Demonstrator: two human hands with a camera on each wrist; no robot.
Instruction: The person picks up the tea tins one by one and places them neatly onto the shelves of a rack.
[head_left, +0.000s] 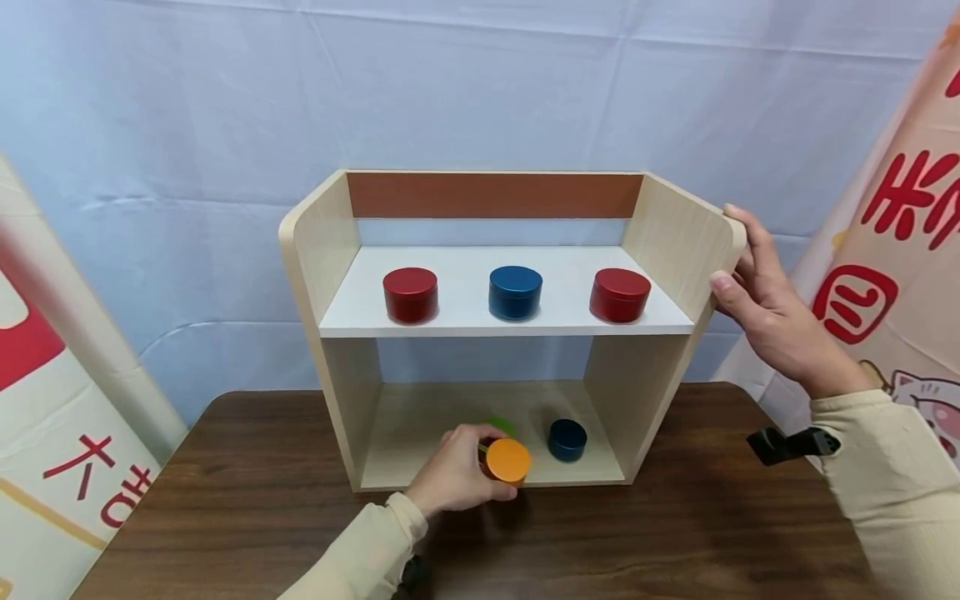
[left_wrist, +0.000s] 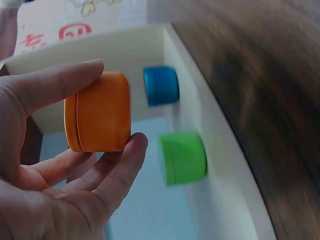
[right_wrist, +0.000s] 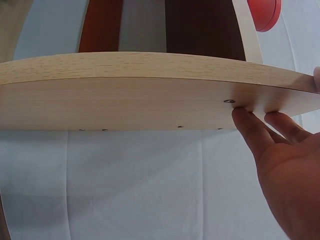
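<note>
My left hand [head_left: 465, 472] holds an orange round tin [head_left: 507, 462] at the front of the lower shelf; in the left wrist view thumb and fingers pinch the tin [left_wrist: 102, 112] from both sides, clear of the board. Behind it, mostly covered in the head view, a green tin [left_wrist: 185, 157] stands on the lower board. To its right is a dark blue tin [head_left: 567, 440]. My right hand [head_left: 780, 312] grips the right side panel [head_left: 678, 242] of the wooden shelf near its upper front corner. Fingertips touch the outer face of this panel [right_wrist: 125, 102] in the right wrist view.
On the white upper board [head_left: 465, 327] stand a red tin [head_left: 410, 296], a blue tin [head_left: 515, 293] and another red tin [head_left: 620, 296] in a row. The shelf is on a dark wooden table [head_left: 262, 467]. Pale cloth [head_left: 480, 83] hangs behind; printed curtains flank it.
</note>
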